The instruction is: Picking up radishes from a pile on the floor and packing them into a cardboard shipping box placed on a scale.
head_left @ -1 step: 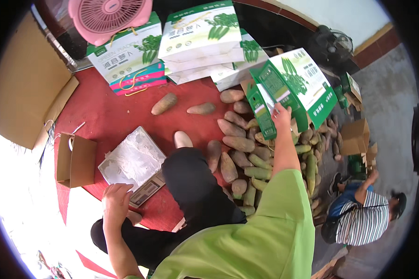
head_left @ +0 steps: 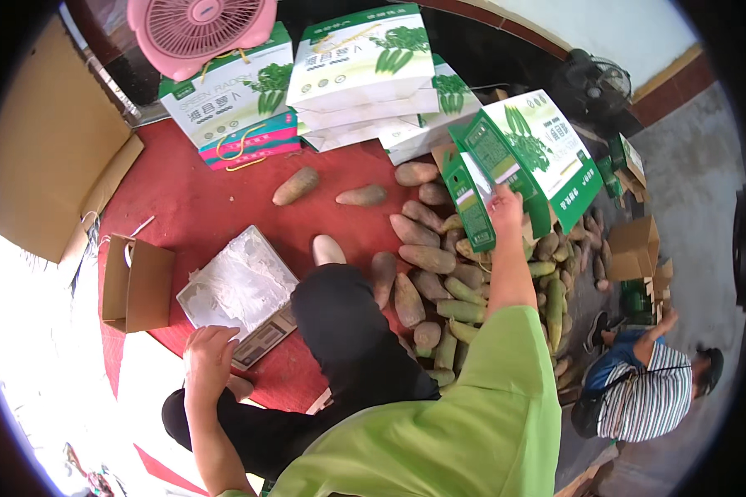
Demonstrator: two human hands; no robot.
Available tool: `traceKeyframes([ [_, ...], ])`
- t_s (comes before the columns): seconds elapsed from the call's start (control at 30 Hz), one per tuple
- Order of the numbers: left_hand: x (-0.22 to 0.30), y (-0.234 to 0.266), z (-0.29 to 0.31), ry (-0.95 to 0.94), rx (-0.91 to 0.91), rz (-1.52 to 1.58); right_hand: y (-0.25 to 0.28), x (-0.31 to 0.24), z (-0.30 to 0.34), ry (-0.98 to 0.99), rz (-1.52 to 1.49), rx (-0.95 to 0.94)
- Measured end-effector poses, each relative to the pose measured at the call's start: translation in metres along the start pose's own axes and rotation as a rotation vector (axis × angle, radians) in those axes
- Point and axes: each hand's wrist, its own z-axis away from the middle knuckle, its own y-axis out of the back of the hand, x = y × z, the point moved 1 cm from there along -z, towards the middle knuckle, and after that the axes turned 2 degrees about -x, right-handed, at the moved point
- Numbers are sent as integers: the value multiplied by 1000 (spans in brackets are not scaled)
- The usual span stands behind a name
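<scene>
Still gripping the box point(head_left: 532, 153) with the right hand point(head_left: 506, 207), still keeping the left hand point(head_left: 209, 356) half-curled near the scale point(head_left: 242, 282), as before.

Upper left: pink fan point(head_left: 203, 33); left: red mat point(head_left: 199, 186); upper right: green-and-white carton point(head_left: 553, 157) (bears leafy print); lower right: striped shirt point(head_left: 648, 393).

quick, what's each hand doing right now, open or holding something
Left hand: open, fingers loosely bent, nothing visible in it, near the scale.
Right hand: closed on the green and white carton.
</scene>
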Motion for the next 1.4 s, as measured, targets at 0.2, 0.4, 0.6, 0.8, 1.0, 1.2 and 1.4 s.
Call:
traceKeyframes([
  [0.2,-11,2,9,14,-16,-21,-45,-59,19,266,-209,1],
  [0.4,-13,0,7,-14,-1,9,-114,-173,125,532,122,-45],
  [0.6,-22,8,11,44,32,71,-152,-222,244,646,270,-131],
  [0.8,-22,26,14,120,193,288,-178,-210,311,720,362,-392],
  [1.0,-32,37,26,168,299,365,-214,-188,350,928,370,-541],
  [1.2,-37,44,27,150,449,311,-280,-145,329,647,463,-1030],
  [1.4,-69,48,36,218,780,506,-330,-54,334,587,626,-1432],
])
